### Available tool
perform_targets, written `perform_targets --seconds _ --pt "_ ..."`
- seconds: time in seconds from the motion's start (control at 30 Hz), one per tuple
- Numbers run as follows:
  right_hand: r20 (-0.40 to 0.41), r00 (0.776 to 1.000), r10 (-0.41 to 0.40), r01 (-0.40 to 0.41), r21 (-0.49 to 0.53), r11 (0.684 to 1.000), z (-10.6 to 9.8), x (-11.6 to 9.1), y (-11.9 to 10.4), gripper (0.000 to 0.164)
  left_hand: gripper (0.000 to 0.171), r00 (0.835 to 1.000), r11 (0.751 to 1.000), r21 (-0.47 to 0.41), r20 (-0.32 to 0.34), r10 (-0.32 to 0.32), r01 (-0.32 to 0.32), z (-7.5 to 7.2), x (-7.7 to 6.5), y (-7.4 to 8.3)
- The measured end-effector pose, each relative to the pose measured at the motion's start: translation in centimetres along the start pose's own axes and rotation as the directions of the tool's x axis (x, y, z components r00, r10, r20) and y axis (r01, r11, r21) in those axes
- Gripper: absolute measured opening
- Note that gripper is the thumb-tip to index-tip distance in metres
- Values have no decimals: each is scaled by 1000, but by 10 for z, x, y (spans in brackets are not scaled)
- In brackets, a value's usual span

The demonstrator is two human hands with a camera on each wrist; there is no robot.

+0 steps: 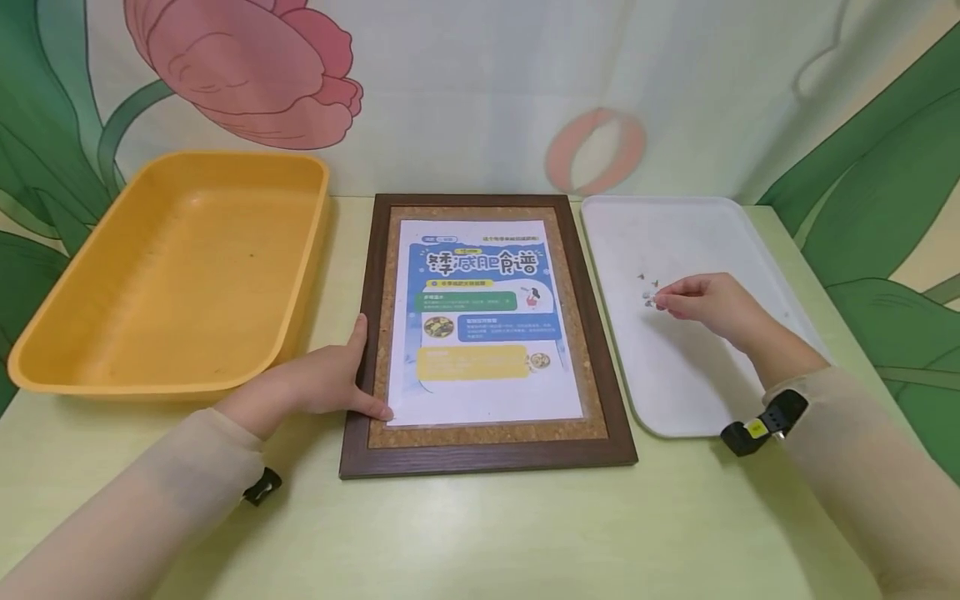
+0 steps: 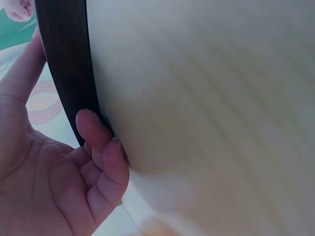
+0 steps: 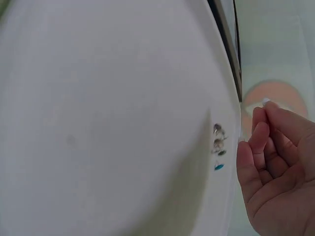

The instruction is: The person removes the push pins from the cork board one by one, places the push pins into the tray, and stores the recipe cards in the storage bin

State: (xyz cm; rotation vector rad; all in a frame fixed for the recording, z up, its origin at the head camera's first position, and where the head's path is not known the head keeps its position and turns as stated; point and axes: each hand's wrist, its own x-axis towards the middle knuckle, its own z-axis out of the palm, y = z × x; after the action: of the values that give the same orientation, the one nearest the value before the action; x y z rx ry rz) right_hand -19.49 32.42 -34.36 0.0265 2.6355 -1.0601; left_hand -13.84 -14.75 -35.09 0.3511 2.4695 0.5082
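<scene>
A brown-framed corkboard (image 1: 487, 435) lies on the table with a printed poster (image 1: 480, 404) over its cork. My left hand (image 1: 318, 382) grips the board's left side, its thumb on the front by the poster's lower left corner. Other fingers curl round the dark frame edge (image 2: 66, 64) in the left wrist view. Over the white tray (image 1: 675, 383), my right hand (image 1: 712, 307) pinches a small whitish thumbtack (image 3: 266, 101) between thumb and forefinger; its point is hidden. Several loose thumbtacks (image 3: 218, 145) lie on the tray near those fingertips, one of them teal.
A deep yellow tub (image 1: 187, 275) stands left of the board, partly behind my left forearm. The tray sits close along the board's right side. Behind the pale green table (image 1: 480, 533) hangs a flower-printed curtain (image 1: 465, 100).
</scene>
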Motion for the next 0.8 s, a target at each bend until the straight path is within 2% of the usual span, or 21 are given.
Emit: perform_targets --seconds 0.2,0.43,0.63,0.73,0.8 --pt "-37 998 50 -53 -108 993 -1 3 17 42 136 1000 1000 20 -8 -4 4 1 -2 1" --pt "-62 998 -31 14 -256 966 9 6 20 29 130 999 998 64 -33 -14 16 1 -9 3" --pt "-82 996 -36 7 -329 944 11 6 16 26 115 997 986 168 -80 9 5 3 -14 7" --pt "-141 983 -119 61 -359 931 12 -2 6 25 106 995 983 182 -97 33 -15 4 -16 10" --pt "-168 963 -212 146 -338 930 17 -10 -6 24 96 990 990 135 -128 61 -43 4 -16 12"
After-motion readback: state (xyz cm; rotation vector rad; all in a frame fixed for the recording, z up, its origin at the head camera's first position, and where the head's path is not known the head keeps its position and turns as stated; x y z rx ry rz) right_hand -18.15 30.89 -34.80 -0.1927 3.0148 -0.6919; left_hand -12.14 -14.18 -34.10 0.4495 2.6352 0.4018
